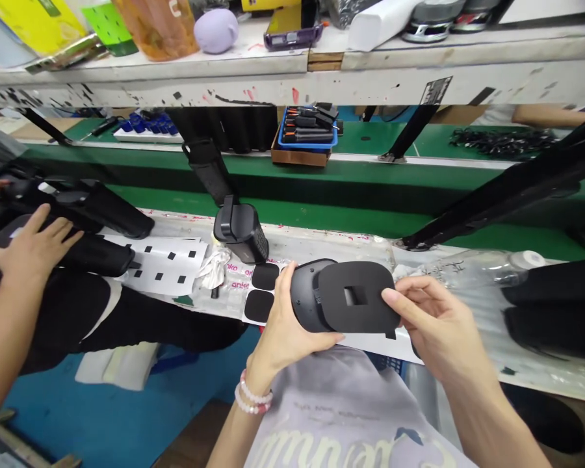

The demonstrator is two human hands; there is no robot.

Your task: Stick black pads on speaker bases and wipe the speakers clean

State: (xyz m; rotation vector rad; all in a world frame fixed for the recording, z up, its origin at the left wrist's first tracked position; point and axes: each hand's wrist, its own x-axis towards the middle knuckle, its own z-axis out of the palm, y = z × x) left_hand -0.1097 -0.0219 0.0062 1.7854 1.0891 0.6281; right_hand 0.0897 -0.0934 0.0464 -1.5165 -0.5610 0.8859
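Past the bench, blue tray holds handsets; fingers of left hand and right hand pinch pad

A single view from the person's head, looking forward and steeply down over their own lap; it sits close to the left hand and right hand, which hold a black oval part at lower centre; the surface crosses the middle of the frame, tilting down to the right; beyond it lies a green belt, and a shelf spans the top; straight edges bow toward the borders; a co-worker's hand enters at the left edge.
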